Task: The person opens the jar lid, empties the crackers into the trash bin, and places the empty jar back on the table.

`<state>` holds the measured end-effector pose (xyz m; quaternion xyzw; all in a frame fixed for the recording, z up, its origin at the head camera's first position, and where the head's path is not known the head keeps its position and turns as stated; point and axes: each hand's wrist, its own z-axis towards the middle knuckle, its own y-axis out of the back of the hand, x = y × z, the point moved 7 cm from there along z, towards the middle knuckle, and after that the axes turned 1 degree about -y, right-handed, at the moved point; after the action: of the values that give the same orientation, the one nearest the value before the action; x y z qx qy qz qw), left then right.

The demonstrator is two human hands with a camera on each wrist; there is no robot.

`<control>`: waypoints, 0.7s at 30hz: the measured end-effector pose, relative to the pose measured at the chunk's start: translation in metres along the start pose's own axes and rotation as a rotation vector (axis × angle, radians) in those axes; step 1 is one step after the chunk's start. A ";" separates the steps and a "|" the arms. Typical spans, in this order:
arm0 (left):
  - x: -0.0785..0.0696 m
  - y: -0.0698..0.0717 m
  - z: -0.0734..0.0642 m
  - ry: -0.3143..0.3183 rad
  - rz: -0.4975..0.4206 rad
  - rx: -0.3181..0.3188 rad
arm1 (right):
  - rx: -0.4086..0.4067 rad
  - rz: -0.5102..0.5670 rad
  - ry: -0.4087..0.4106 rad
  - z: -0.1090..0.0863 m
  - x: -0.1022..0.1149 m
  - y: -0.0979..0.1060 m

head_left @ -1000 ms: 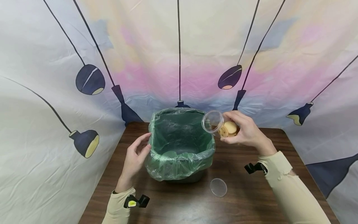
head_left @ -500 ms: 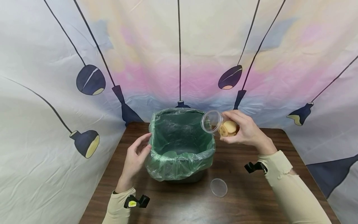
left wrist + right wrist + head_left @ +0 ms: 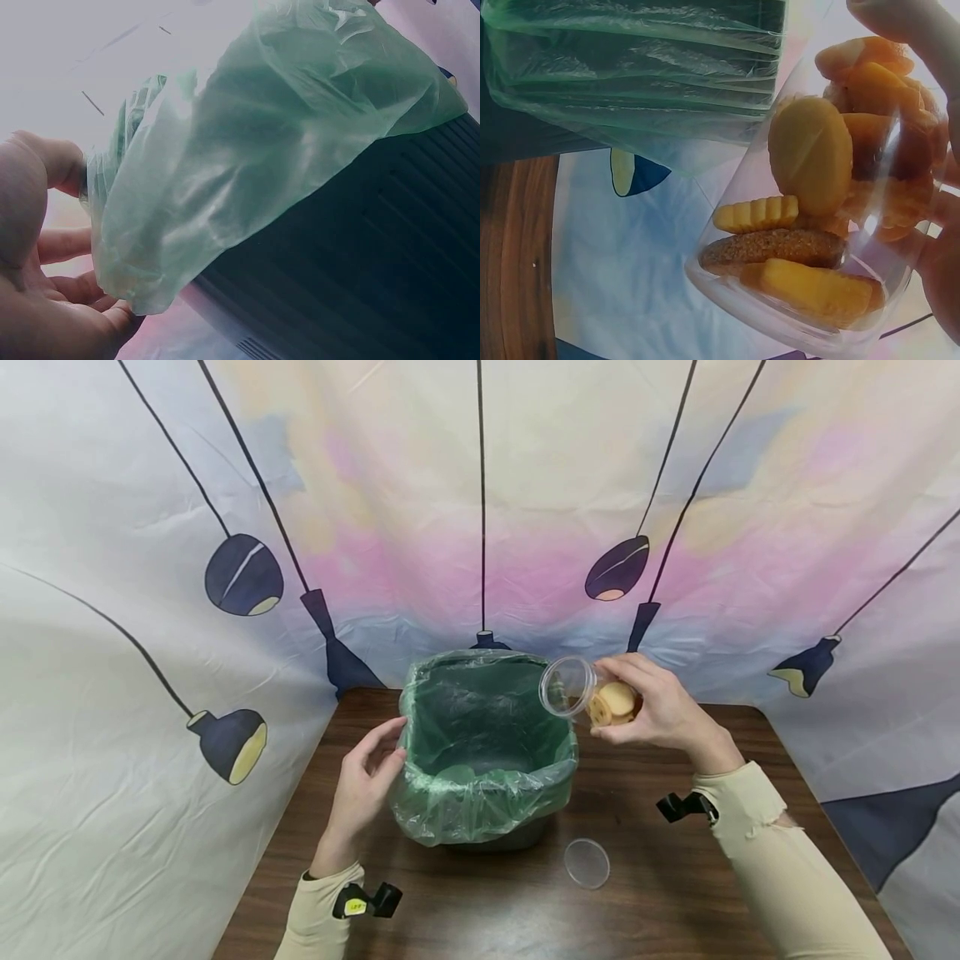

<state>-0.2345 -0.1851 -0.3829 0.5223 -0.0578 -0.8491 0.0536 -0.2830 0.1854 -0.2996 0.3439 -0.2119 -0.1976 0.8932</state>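
In the head view a bin [image 3: 517, 837] with a green plastic liner [image 3: 480, 802] folded over its rim stands mid-table. My left hand [image 3: 363, 781] touches the liner at the bin's left side, thumb and fingers apart. The left wrist view shows this hand's fingertips [image 3: 120, 319] against the hanging liner edge, partly covered by it. My right hand [image 3: 656, 706] grips a clear plastic jar [image 3: 567, 687], tilted with its open mouth leftward by the bin's right rim. Several tan and brown biscuit-like pieces [image 3: 810, 154] lie inside the jar.
A clear round lid [image 3: 587, 863] lies on the dark wooden table [image 3: 487, 910], right of the bin and nearer me. Behind the table hangs a cloth backdrop [image 3: 555, 568] with painted lamps.
The jar's mouth has shifted very slightly left since one second ago, and its pieces have settled a little. My left hand and the bin stay in place.
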 end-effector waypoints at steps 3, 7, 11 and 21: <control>0.000 0.000 0.000 0.005 0.002 0.004 | 0.009 -0.006 0.008 0.001 0.001 -0.001; 0.000 0.000 -0.001 0.004 0.004 0.006 | 0.018 -0.020 0.023 0.004 0.001 -0.001; 0.001 0.001 0.000 0.002 0.001 0.007 | 0.021 -0.031 0.032 0.006 0.002 -0.001; 0.003 0.001 0.000 -0.001 0.003 0.011 | 0.050 -0.041 0.029 0.009 0.004 -0.004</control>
<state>-0.2357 -0.1866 -0.3856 0.5218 -0.0634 -0.8491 0.0520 -0.2854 0.1757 -0.2952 0.3731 -0.1967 -0.2055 0.8831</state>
